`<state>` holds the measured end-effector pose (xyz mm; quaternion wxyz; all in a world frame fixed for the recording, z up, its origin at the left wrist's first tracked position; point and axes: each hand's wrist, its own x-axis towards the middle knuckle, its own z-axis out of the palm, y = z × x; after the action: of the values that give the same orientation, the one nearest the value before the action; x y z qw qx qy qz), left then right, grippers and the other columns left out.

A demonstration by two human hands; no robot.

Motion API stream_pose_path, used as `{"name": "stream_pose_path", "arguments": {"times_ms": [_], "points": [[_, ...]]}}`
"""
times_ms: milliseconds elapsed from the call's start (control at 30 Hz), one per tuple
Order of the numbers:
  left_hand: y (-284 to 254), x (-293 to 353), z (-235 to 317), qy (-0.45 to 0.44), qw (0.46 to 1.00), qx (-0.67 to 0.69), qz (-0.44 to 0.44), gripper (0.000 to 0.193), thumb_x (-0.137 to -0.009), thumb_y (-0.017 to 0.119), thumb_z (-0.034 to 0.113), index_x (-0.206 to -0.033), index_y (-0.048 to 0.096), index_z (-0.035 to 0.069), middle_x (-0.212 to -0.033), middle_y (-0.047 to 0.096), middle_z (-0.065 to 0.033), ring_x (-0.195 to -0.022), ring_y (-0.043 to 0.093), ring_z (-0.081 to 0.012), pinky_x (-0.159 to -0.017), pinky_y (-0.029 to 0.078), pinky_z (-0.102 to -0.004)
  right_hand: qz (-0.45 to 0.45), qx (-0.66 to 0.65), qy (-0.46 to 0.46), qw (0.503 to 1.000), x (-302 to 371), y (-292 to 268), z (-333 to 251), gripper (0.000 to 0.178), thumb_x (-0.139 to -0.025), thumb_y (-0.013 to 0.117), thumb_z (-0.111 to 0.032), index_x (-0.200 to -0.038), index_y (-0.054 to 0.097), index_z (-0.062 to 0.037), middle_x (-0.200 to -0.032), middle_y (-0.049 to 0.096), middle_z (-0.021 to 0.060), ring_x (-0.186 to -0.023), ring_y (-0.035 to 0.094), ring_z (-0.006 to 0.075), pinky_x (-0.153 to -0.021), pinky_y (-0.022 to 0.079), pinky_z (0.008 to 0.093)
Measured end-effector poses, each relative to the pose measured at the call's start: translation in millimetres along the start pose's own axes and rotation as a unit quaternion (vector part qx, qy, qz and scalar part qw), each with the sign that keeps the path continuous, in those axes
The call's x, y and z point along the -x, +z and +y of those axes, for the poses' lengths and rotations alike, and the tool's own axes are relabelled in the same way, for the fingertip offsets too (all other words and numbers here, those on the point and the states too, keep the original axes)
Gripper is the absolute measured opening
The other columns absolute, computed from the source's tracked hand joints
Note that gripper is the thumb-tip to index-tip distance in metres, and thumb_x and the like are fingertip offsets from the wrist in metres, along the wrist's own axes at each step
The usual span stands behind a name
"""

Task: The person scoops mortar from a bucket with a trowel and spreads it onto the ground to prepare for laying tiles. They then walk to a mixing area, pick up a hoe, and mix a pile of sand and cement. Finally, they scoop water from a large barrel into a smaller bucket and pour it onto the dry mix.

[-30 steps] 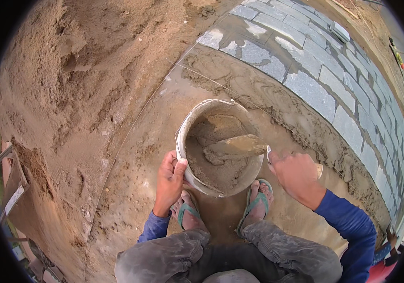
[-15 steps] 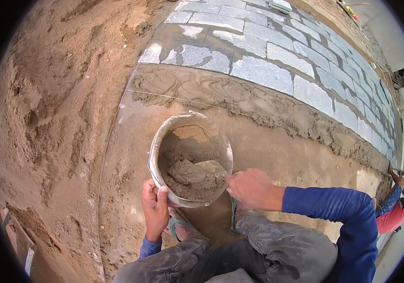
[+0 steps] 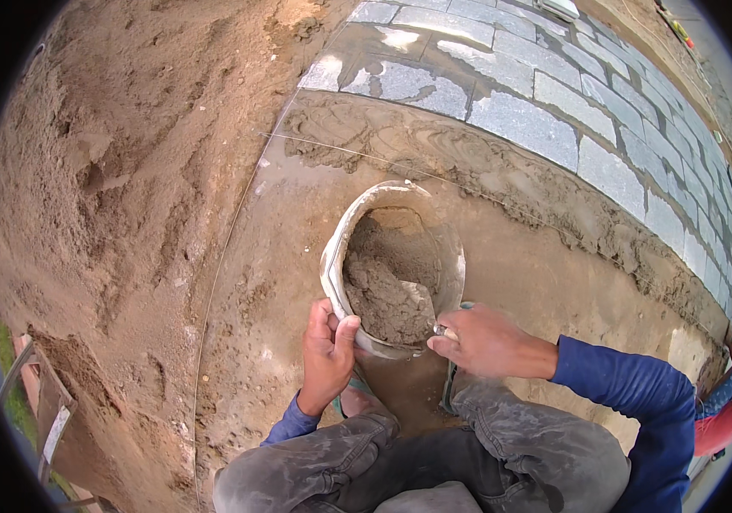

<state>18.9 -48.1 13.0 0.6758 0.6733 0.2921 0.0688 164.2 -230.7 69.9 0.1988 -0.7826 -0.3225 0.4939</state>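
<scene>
Between my feet and the band of wet mortar stands a whitish, mortar-smeared bucket [image 3: 334,256], tilted toward me. Grey-brown mortar [image 3: 383,295] fills its lower part. My left hand [image 3: 328,350] grips the bucket's near left rim, thumb on the outside and fingers curled round the edge. At the near right rim, my right hand [image 3: 490,342] is closed round the handle of a trowel [image 3: 422,299]. Its blade sits inside the bucket, partly covered by a heap of mortar.
Beyond the bucket, a spread mortar bed [image 3: 434,158] borders rows of grey paving blocks [image 3: 524,128]. A taut string [image 3: 366,154] crosses above the bed. Loose sandy soil [image 3: 101,197] rises at left. A co-worker [image 3: 725,419] crouches at far right, one hand near the blocks.
The view has shifted, so the bucket and both hands appear farther right. My right hand has turned the trowel, and mortar now heaps more over its blade.
</scene>
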Motion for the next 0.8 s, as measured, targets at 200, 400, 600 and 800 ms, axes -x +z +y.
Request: {"name": "stream_pose_path", "arguments": {"times_ms": [200, 400, 600, 800], "points": [[-5, -1, -3, -0.019, 0.999, 0.027, -0.015, 0.022, -0.095, 0.052, 0.013, -0.111, 0.046, -0.001, -0.076, 0.054, -0.0021, -0.065, 0.056, -0.0072, -0.053, 0.053, -0.0232, 0.01, -0.026, -0.007, 1.0, -2, 1, -9, 0.035, -0.089, 0.055, -0.029, -0.076, 0.055, 0.0038, -0.07, 0.058, 0.0253, -0.069, 0.059, 0.0423, -0.063, 0.043, 0.0494], [8, -5, 9, -0.022, 0.996, 0.072, -0.046, 0.025, -0.095, 0.052, 0.014, -0.113, 0.044, -0.001, -0.08, 0.056, -0.0041, -0.069, 0.058, -0.0092, -0.055, 0.055, -0.0251, 0.003, -0.048, -0.004, 0.999, 1, -15, 6, 0.037, -0.088, 0.057, -0.031, -0.074, 0.053, 0.0031, -0.059, 0.05, 0.0222, -0.057, 0.051, 0.04, -0.056, 0.039, 0.0465], [-2, -2, -4, -0.001, 0.998, -0.01, -0.065, 0.021, -0.093, 0.055, 0.009, -0.11, 0.047, 0.0, -0.071, 0.054, -0.0006, -0.063, 0.052, -0.0047, -0.056, 0.049, -0.0235, -0.018, -0.033, -0.037, 0.999, -5, -33, 13, 0.038, -0.087, 0.06, -0.032, -0.073, 0.054, 0.0028, -0.058, 0.05, 0.0215, -0.055, 0.049, 0.0391, -0.054, 0.039, 0.0452], [-3, -3, -14, -0.047, 0.993, 0.069, -0.08, 0.026, -0.094, 0.056, 0.015, -0.113, 0.045, 0.0, -0.09, 0.06, -0.0035, -0.076, 0.057, -0.0069, -0.066, 0.049, -0.0221, -0.022, -0.012, -0.004, 1.0, 3, -42, 4, 0.038, -0.087, 0.06, -0.036, -0.078, 0.055, 0.0009, -0.061, 0.051, 0.0214, -0.058, 0.052, 0.0398, -0.056, 0.041, 0.045]]}}
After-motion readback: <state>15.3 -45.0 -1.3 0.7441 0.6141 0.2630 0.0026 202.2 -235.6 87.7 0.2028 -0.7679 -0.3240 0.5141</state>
